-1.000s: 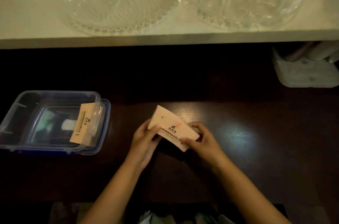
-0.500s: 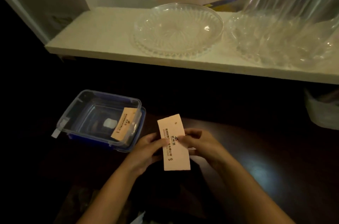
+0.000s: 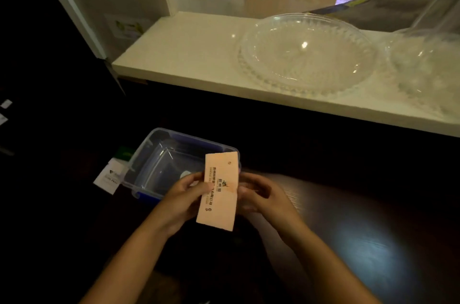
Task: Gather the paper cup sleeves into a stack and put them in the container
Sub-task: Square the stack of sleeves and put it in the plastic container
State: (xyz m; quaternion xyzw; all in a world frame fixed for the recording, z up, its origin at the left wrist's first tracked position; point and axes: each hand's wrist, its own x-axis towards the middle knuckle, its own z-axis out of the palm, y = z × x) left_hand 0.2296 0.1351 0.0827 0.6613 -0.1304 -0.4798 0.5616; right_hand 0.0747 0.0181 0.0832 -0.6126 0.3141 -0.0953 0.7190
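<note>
A flat stack of pale orange paper cup sleeves (image 3: pixel 220 194) with dark printed text stands on end between both hands, just above the dark table. My left hand (image 3: pixel 185 198) grips its left edge and my right hand (image 3: pixel 258 195) grips its right edge. Behind and left of the stack sits a clear plastic container (image 3: pixel 159 154) with a blue rim; the stack covers its near right corner. The sleeve seen earlier inside the container is hidden behind the stack.
A white card (image 3: pixel 109 177) lies on the dark table (image 3: pixel 361 229) left of the container. A pale shelf (image 3: pixel 189 55) runs across the back, carrying a clear glass dish (image 3: pixel 306 55) and a second glass bowl (image 3: pixel 428 67) at the right edge.
The stack has turned from slanted to upright and moved left toward the container. My view has swung up and left, so the container now lies right behind the stack.
</note>
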